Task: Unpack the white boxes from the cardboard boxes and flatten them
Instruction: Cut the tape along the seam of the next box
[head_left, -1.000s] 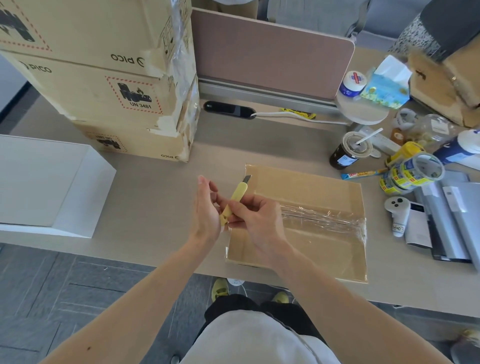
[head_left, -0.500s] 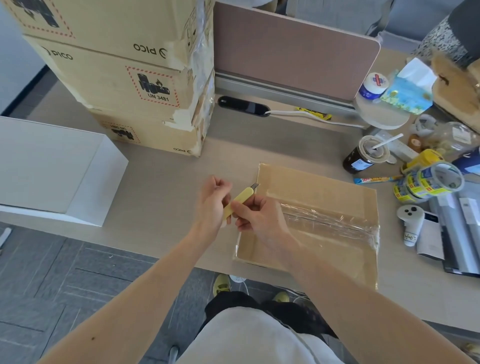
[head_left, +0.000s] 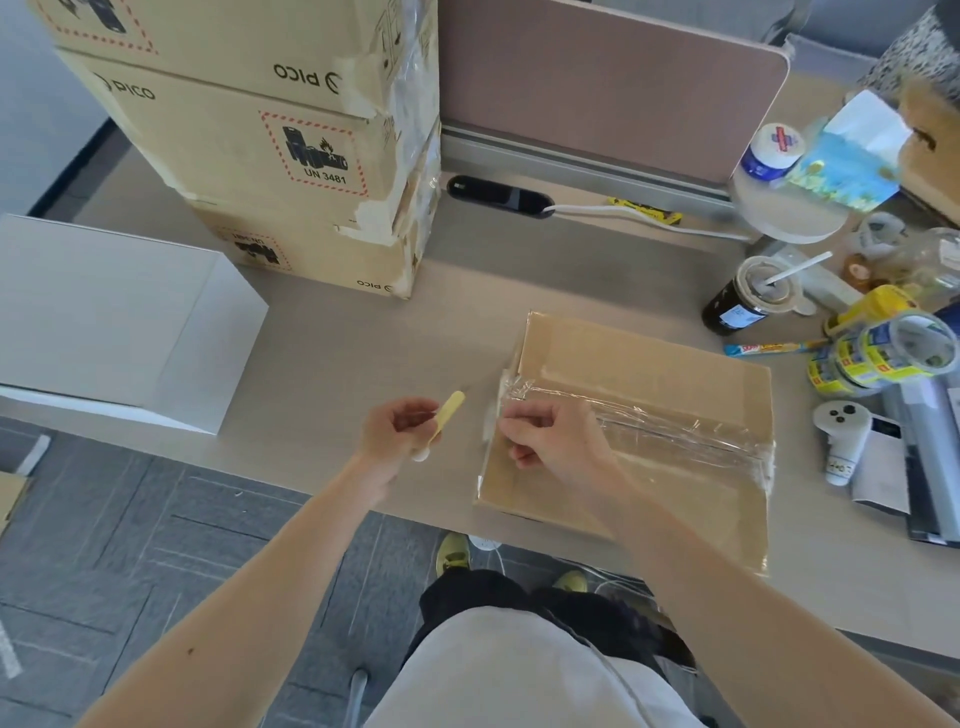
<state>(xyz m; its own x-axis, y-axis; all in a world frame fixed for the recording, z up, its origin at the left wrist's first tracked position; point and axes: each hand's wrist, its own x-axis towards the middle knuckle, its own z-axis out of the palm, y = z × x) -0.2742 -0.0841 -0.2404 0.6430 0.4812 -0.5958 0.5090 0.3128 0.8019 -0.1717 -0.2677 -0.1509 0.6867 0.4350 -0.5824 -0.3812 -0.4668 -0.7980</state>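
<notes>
Centre frame, the left hand (head_left: 400, 431) grips a yellow cutter (head_left: 448, 413) and the right hand (head_left: 550, 441) pinches clear tape (head_left: 675, 426) at the cardboard box (head_left: 649, 369)'s left edge, with a white box (head_left: 104, 322) far left, stacked cartons (head_left: 249, 130) upper left and tape rolls (head_left: 883, 353) right.

- Left hand (head_left: 402, 431) grips a yellow knife (head_left: 448, 413) above the desk (head_left: 363, 338), just left of the cardboard box (head_left: 649, 364).
- Right hand (head_left: 550, 441) pinches crumpled clear tape (head_left: 675, 431) at that box's left edge.
- White box (head_left: 104, 322) lies far left; stacked boxes (head_left: 234, 156) stand behind it.
</notes>
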